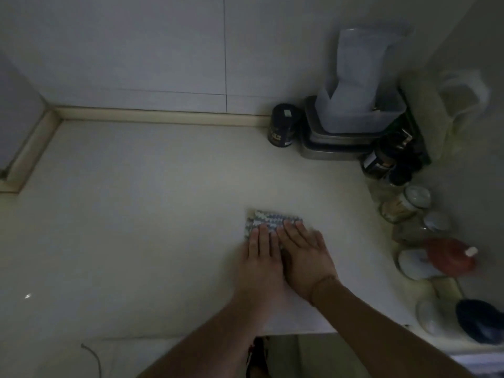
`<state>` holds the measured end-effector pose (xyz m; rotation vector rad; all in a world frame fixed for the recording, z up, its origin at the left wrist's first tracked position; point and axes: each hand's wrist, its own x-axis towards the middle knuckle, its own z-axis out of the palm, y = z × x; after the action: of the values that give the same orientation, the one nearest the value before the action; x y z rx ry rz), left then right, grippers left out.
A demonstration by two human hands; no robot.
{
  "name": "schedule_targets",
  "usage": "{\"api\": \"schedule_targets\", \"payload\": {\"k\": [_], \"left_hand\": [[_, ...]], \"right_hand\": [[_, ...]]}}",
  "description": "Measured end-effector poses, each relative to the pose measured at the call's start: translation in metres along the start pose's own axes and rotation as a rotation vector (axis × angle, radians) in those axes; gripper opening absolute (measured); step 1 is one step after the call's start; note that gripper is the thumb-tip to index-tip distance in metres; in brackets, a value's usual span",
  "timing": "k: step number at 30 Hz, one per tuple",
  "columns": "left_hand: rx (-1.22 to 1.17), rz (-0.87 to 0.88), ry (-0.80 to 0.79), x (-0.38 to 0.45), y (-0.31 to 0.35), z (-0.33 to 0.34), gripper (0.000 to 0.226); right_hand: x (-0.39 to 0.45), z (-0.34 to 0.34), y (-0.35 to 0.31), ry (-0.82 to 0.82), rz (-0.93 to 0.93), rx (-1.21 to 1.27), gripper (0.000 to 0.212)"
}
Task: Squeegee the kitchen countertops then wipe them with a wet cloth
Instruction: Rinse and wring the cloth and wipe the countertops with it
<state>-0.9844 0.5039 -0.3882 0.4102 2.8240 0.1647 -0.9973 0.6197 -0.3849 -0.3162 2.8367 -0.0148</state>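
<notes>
In the head view, a folded patterned cloth (268, 222) lies flat on the pale countertop (141, 203), a little right of the frame's centre and well clear of the back wall. Both hands rest on it, palms down. The left hand (261, 253) lies flat with its fingers straight, covering the cloth's lower left part. The right hand (305, 252) lies just beside it, touching it, fingers spread and angled toward the upper left over the cloth's lower right part. Neither hand curls around the fabric; both press on it with open palms. Only the cloth's upper strip and left edge show beyond the fingertips. Its long axis runs left to right across the frame, tilting slightly down to the right.

At the upper right stands a dark jar (282, 129) beside stacked metal trays (324, 148) that carry a translucent plastic container (360, 105). Down the right edge sit glass jars (406, 203) and a red bottle (450, 257).
</notes>
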Motion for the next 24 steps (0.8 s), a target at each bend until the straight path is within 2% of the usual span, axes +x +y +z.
{"api": "schedule_targets", "payload": {"k": [2, 3, 6, 11, 19, 24], "left_hand": [[0.027, -0.049, 0.123, 0.046, -0.008, -0.012, 0.064], [0.024, -0.051, 0.128, 0.068, -0.010, -0.020, 0.061], [0.057, -0.026, -0.071, 0.127, -0.017, -0.039, 0.067], [0.092, -0.043, 0.003, 0.178, -0.025, -0.056, 0.075], [0.059, -0.108, 0.004, 0.176, 0.001, -0.051, 0.072], [0.012, -0.031, -0.028, 0.172, 0.053, -0.039, 0.070]], "right_hand": [[0.042, -0.011, 0.016, -0.032, 0.027, 0.069, 0.090], [0.063, -0.017, 0.024, -0.023, 0.036, 0.073, 0.088], [0.122, -0.029, 0.047, -0.005, 0.049, 0.064, 0.062], [0.184, -0.035, 0.067, 0.043, 0.053, 0.073, 0.058], [0.178, -0.032, 0.087, 0.019, -0.002, 0.027, 0.058], [0.138, -0.029, 0.130, -0.045, 0.093, -0.053, 0.060]]}}
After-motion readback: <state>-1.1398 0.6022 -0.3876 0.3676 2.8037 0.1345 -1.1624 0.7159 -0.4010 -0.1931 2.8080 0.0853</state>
